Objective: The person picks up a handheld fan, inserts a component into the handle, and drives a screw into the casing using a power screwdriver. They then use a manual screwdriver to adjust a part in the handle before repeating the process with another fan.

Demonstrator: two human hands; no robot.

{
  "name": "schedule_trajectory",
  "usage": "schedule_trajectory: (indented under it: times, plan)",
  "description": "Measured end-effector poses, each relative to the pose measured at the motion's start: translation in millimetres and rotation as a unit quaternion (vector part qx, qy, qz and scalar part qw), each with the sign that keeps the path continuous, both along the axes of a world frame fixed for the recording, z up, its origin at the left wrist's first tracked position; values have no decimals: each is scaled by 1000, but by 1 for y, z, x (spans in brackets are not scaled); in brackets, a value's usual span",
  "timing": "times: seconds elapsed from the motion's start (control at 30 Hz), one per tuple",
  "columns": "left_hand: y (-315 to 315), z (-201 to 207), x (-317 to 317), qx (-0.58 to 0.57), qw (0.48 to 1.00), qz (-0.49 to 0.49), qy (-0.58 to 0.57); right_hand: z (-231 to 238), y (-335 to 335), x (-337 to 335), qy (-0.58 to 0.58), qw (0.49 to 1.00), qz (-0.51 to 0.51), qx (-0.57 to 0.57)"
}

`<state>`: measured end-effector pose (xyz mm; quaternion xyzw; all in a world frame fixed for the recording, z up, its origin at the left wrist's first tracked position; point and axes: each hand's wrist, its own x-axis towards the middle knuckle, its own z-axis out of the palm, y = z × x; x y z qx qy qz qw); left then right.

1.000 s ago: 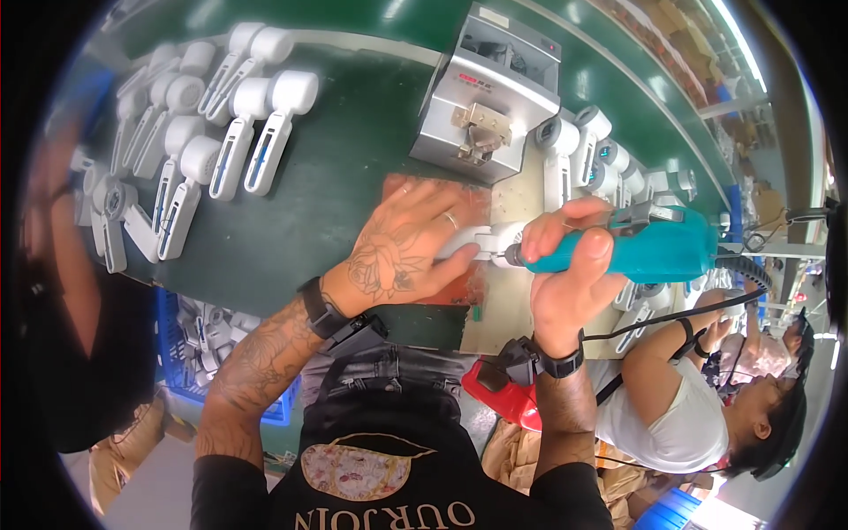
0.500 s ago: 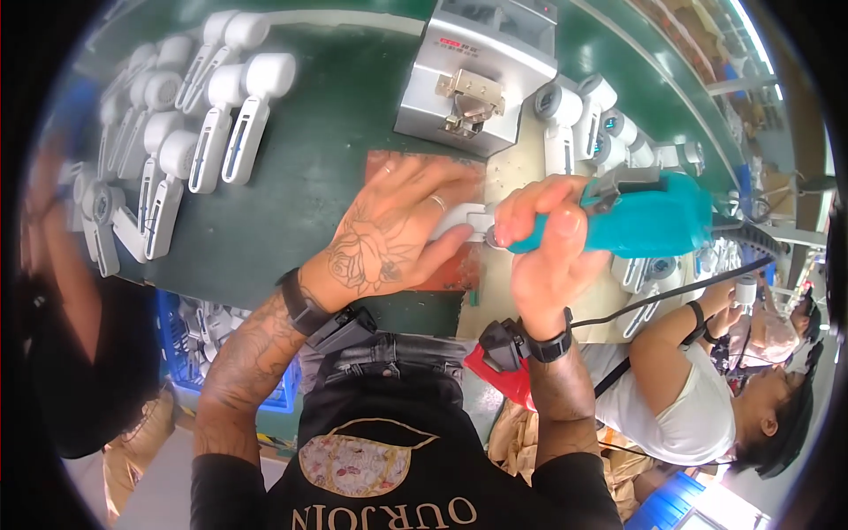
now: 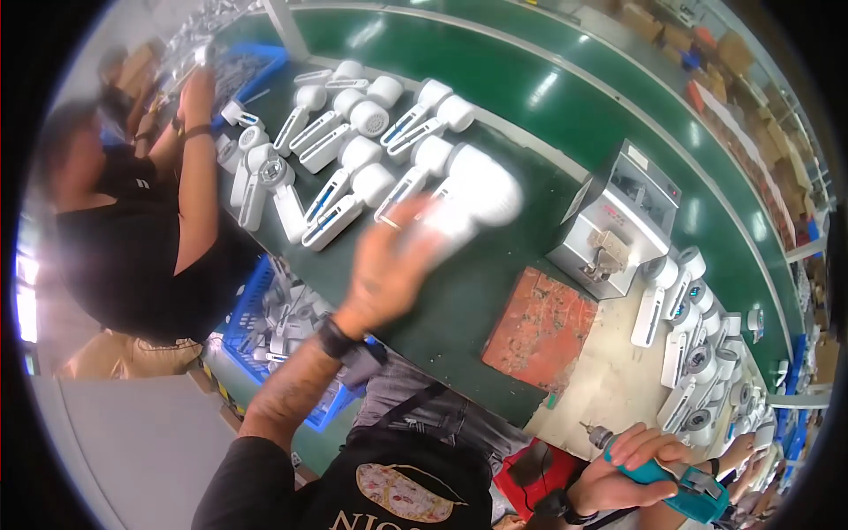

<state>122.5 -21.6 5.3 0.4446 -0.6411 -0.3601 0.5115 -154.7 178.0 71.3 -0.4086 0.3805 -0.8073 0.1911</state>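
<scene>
My left hand (image 3: pixel 389 269), smeared by motion, is closed around the handle of a white shower head (image 3: pixel 484 187). It is over the green bench, beside a group of similar white shower heads (image 3: pixel 360 181) lying in rows. Much of the held handle is blurred or hidden by my fingers. At the lower right, my right hand (image 3: pixel 627 473) is wrapped round a teal electric screwdriver (image 3: pixel 702 502), its thin bit pointing up and left. Between my hands lies a worn red-brown pad (image 3: pixel 541 329) with nothing on it.
A silver screw feeder (image 3: pixel 609 225) stands behind the pad. More white shower heads (image 3: pixel 698 362), some with lit displays, crowd the right side. Below the bench's left edge sits a blue crate (image 3: pixel 252 305) of white parts. A co-worker (image 3: pixel 146 221) is at the far left.
My left hand has left the pad and carried the white shower head left towards the rows. The screwdriver, in my right hand, has drawn back to the lower right. The view has turned left.
</scene>
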Motion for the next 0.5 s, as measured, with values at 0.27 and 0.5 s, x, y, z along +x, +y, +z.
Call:
schedule_trajectory:
  times: [0.27, 0.5]
  plan:
    - [-69, 44, 30, -161, 940, 220, -205, -30, -4, -7, 47, 987, -121, 99]
    - [15, 50, -228, -206, 864, -325, -325, -18, 10, -2, 38, 990, -55, 127]
